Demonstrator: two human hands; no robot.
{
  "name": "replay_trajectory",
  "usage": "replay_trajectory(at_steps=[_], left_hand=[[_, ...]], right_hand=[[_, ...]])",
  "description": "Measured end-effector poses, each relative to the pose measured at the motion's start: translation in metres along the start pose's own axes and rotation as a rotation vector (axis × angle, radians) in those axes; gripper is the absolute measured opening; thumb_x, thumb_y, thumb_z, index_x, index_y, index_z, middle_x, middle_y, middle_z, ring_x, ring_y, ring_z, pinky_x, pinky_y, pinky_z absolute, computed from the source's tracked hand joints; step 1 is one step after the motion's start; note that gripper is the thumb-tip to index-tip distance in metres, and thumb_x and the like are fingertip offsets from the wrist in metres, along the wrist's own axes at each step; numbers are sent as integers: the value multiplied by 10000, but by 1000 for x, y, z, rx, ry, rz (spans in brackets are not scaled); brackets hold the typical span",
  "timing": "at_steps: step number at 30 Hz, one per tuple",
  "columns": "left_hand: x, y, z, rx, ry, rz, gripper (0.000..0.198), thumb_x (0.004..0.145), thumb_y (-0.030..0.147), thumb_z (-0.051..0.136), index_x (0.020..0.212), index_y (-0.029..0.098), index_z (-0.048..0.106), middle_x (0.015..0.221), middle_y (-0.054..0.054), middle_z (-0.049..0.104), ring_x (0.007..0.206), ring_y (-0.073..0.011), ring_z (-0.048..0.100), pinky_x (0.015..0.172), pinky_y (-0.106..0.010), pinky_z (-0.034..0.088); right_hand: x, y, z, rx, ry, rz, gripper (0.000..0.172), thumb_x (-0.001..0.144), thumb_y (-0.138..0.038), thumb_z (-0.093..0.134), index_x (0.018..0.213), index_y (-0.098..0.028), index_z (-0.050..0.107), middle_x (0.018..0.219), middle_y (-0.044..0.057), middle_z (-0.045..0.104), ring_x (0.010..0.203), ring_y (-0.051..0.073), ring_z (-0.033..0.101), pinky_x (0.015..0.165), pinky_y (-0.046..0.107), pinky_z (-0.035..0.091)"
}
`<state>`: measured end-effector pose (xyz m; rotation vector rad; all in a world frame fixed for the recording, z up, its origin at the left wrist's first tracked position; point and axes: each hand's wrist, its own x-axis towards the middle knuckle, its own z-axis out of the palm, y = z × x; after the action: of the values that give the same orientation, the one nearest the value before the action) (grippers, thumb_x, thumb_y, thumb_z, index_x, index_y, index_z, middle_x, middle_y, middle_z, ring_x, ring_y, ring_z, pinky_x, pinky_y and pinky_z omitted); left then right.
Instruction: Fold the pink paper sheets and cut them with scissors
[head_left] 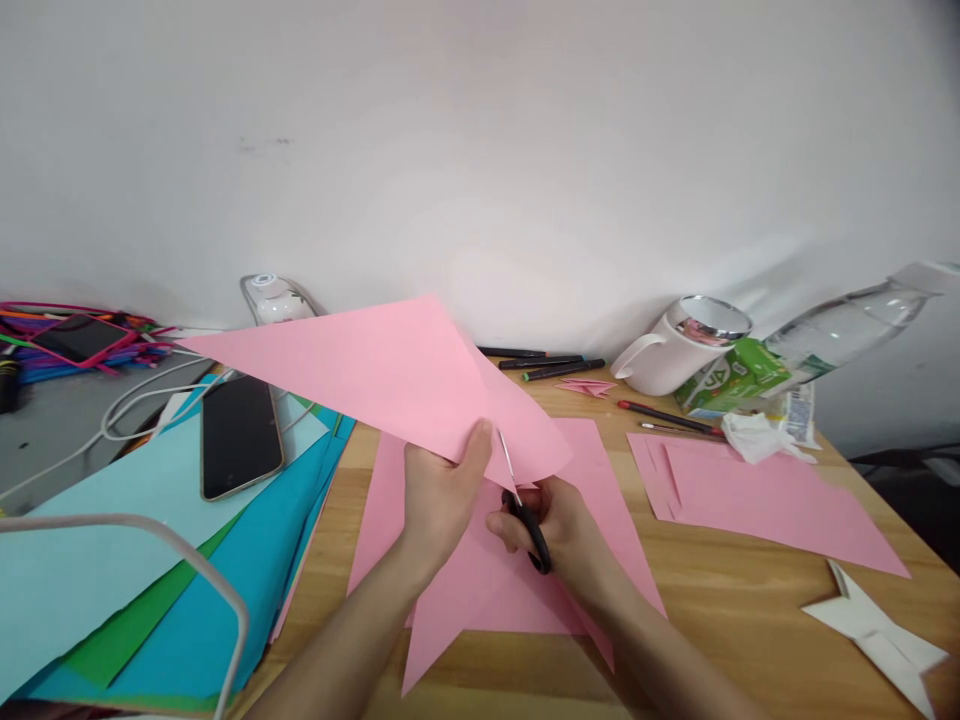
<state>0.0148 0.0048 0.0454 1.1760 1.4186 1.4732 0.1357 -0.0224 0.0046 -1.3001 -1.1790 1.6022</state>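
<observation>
My left hand (446, 495) pinches a large folded sheet of pink paper (360, 375), thumb on top and fingers beneath. The sheet is held up off the table, its long point reaching left. In my right hand (562, 520) is a pair of scissors (532, 530) with black handles. One blade lies against the pink paper just right of my left thumb; the other blade is hidden. Below both hands, more pink paper sheets (600, 450) lie on the wooden table, and pointed pink pieces stick out toward me.
Coloured paper (172, 640), a phone (241, 437) and a white cable (187, 555) are on the left. Several black markers (562, 370) lie by the wall. A white mug (679, 345), green box (739, 375), plastic bottle (847, 325), pink strips (772, 500) and a folded white paper shape (874, 630) are right.
</observation>
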Motion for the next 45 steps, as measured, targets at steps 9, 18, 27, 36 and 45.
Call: replay_trajectory(at_steps=[9, 18, 27, 36, 45], left_hand=[[-4, 1, 2, -11, -52, -18, 80, 741, 218, 642, 728, 144, 666, 701, -14, 698, 685, -153, 653, 614, -215, 504], [-3, 1, 2, 12, -55, -10, 102, 746, 234, 638, 720, 140, 671, 677, -14, 687, 671, -157, 650, 608, -224, 504], [-4, 1, 2, 22, -56, 21, 106, 761, 234, 625, 769, 145, 682, 771, -37, 717, 768, -181, 671, 678, -245, 522], [-4, 1, 2, 22, -63, 33, 88, 764, 208, 614, 771, 146, 676, 789, -32, 719, 765, -170, 671, 686, -236, 518], [-4, 4, 2, 22, -71, 32, 70, 763, 200, 614, 752, 148, 658, 737, -18, 708, 716, -156, 666, 650, -223, 516]], right_hand=[[1, -3, -1, 38, -29, -57, 372, 574, -398, 795, 576, -172, 499, 543, -24, 451, 527, 108, 379, 477, 254, 305], [0, 0, -3, -25, -7, -40, 386, 589, -375, 774, 555, -183, 441, 531, -47, 359, 519, 92, 301, 468, 251, 230], [2, 3, -3, -55, -7, -65, 425, 617, -353, 748, 513, -198, 367, 536, -40, 380, 533, 98, 324, 478, 252, 242], [2, 2, -4, -133, 25, -41, 355, 616, -377, 750, 521, -173, 475, 452, -34, 454, 443, 91, 362, 420, 236, 270], [2, 3, -4, -114, 20, -16, 354, 612, -381, 763, 493, -165, 510, 428, -13, 497, 415, 105, 412, 410, 242, 306]])
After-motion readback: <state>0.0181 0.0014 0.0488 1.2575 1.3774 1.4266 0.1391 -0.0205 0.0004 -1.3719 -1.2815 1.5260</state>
